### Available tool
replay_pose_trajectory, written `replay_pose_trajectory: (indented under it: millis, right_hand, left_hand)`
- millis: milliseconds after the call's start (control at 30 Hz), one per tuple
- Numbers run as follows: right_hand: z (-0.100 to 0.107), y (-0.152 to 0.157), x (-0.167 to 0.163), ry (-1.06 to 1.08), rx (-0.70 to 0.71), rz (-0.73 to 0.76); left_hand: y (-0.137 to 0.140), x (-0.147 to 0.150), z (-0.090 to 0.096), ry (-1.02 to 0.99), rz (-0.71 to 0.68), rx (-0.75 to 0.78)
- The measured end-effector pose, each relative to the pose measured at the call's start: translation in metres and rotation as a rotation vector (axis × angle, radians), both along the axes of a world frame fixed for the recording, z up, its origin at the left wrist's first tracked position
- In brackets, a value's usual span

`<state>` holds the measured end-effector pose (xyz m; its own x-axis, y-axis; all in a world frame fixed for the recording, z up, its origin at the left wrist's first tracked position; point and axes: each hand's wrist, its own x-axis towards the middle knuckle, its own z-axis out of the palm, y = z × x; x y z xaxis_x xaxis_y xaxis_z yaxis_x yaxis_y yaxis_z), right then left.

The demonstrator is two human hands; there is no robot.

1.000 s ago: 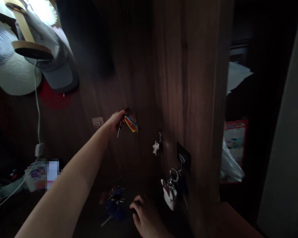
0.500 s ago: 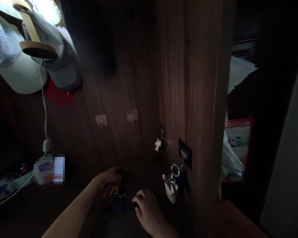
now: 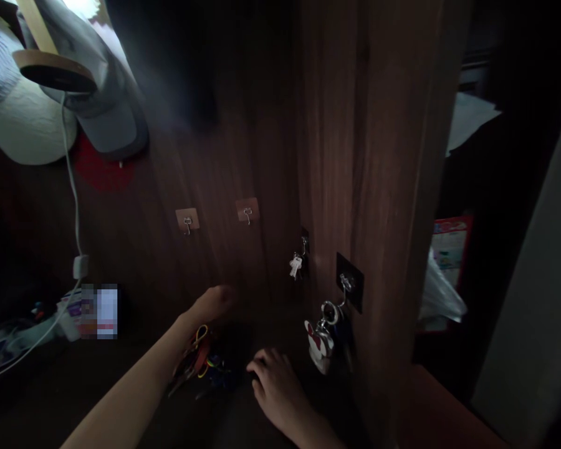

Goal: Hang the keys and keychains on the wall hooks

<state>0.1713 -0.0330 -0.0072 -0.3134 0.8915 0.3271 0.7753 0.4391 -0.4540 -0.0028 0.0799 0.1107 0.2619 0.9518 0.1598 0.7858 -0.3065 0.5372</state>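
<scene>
My left hand point(image 3: 217, 301) reaches forward over the dark shelf, near the back panel. Its fingers are smeared and in shadow, so their hold cannot be made out. Below it lies a bunch of keys point(image 3: 217, 373) with blue tags, beside a loop of yellow and reddish cords point(image 3: 200, 352). My right hand point(image 3: 275, 386) is to the right of that bunch, its fingers curled and closed. Something dark shows by its thumb, too dim to name. Right of this hand, a key ring point(image 3: 330, 313) with a white and red charm point(image 3: 318, 346) hangs from a wall hook point(image 3: 348, 284).
Two adhesive hooks point(image 3: 187, 221) are on the back panel; small silver keys point(image 3: 296, 266) hang in the corner. Caps point(image 3: 115, 128) and a wooden stand point(image 3: 53, 67) are at upper left, with a white cable point(image 3: 72, 181). The side panel point(image 3: 383, 187) rises at right.
My left hand has moved up and away from the key bunch, uncovering the coloured cords. My right hand has stayed nearly in place. The view has shifted slightly.
</scene>
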Motion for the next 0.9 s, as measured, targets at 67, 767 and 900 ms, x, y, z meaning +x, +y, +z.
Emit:
replay_pose_trajectory:
  millis: [67, 767, 900]
  right_hand:
    - [0.000, 0.000, 0.000, 0.007, -0.003, 0.000]
    - [-0.014, 0.005, 0.000, 0.106, 0.033, 0.022]
    - [-0.014, 0.006, 0.001, 0.119, 0.032, 0.026]
  left_hand:
    - [0.004, 0.037, 0.005, -0.105, -0.138, 0.055]
    - [0.050, 0.183, 0.001, -0.716, -0.155, -0.059]
    - [0.049, 0.179, 0.015, -0.538, -0.181, -0.087]
